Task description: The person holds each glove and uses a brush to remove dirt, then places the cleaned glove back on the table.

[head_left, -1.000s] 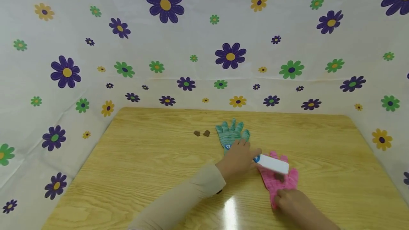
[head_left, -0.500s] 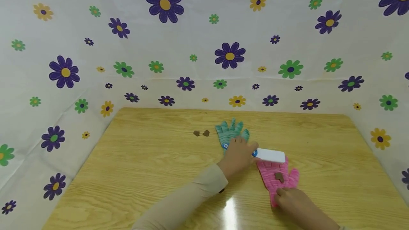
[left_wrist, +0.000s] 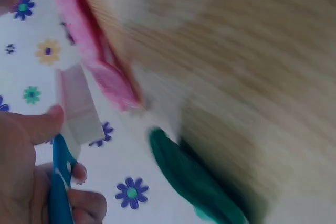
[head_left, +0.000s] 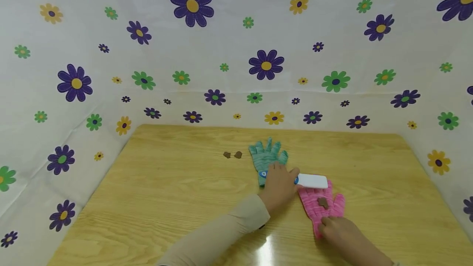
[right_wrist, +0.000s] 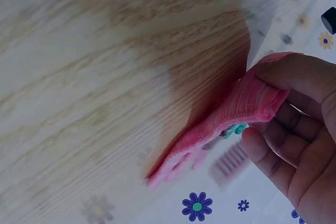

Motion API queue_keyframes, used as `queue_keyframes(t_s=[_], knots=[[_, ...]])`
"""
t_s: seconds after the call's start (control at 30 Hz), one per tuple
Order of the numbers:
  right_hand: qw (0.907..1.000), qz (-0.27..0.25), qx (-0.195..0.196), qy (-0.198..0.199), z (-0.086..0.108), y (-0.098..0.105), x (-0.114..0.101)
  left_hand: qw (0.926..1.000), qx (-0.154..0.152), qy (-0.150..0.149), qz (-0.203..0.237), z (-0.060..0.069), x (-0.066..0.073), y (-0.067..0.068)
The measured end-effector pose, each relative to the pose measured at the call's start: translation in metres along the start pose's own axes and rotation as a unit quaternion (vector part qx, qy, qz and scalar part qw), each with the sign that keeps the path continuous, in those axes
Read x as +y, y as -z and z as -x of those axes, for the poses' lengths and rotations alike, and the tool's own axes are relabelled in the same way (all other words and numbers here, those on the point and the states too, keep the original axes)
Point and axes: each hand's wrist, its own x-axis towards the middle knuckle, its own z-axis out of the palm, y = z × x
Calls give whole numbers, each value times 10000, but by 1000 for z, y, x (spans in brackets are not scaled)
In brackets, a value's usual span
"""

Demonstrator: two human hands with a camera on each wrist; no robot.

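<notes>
The left hand (head_left: 278, 186) curls round a brush (head_left: 312, 181) by the top of the pink glove (head_left: 313, 212) on the desk (head_left: 166, 184). The right hand (head_left: 338, 233) pinches the glove's cuff. Brushing seems underway; next needs a sweep at the brown bit (head_left: 323, 202).

- Desk (head_left: 155, 200): yellowish wood grain, rounded far corners.
- Far side: white sheeting (head_left: 229, 44) printed with purple, green and yellow flowers, a horizontal crease (head_left: 192, 91) across its lower part.
- Left and right: the same flowered white covering, flanking the desk.
- Light: a bright white reflection (head_left: 265, 251) on the desk's near part.
</notes>
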Motion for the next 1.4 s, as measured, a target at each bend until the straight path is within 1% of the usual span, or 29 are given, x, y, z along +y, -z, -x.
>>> queue_keyframes(t_s=[0.07,0.17,0.2,0.27,0.33,0.4,0.5,0.53,0.63,0.8,0.93,1.0,1.07,1.17,1.2,1.27,1.33,1.4], knots=[[10000,-7,71,15,0,-1,0,9993,-117,-201,294,2,1,4],[9998,2,181,23,0,-2,0,9961,-255,-630,559,7,4,9],[9996,57,276,41,0,-3,0,9950,-281,-762,581,8,5,10],[9995,98,285,51,-1,-4,0,9934,-285,-957,557,11,7,10],[9990,159,398,114,-2,-7,0,9930,-273,-1038,504,13,10,7],[9986,205,456,186,-2,-8,-2,9941,-233,-953,463,15,13,2],[9990,147,377,198,-2,-10,-4,9967,-144,-699,381,16,18,-2],[9995,77,275,168,-2,-10,-6,9974,-143,-606,374,15,20,-1],[9996,64,237,111,-2,-11,-9,9986,-176,-384,319,12,24,1],[9989,69,466,23,-2,-12,-11,9995,-197,-157,190,9,28,5],[9988,59,466,-138,-1,-12,-11,9999,-83,-42,49,4,30,3],[9987,30,463,-195,-1,-12,-10,9999,36,107,-109,0,29,1],[9990,-81,416,-133,-1,-12,-9,9991,161,352,-175,-5,25,1],[9988,-392,286,-75,-1,-12,-10,9977,195,609,-200,-13,15,4],[9985,-487,225,-79,0,-12,-11,9979,148,617,-157,-14,11,5],[9981,-570,138,-170,0,-12,-12,9989,10,466,29,-14,6,10],[9980,-565,101,-258,0,-12,-13,9992,-149,277,229,-10,2,15],[9981,-536,53,-284,-1,-11,-13,9989,-298,57,363,-3,-1,20]])
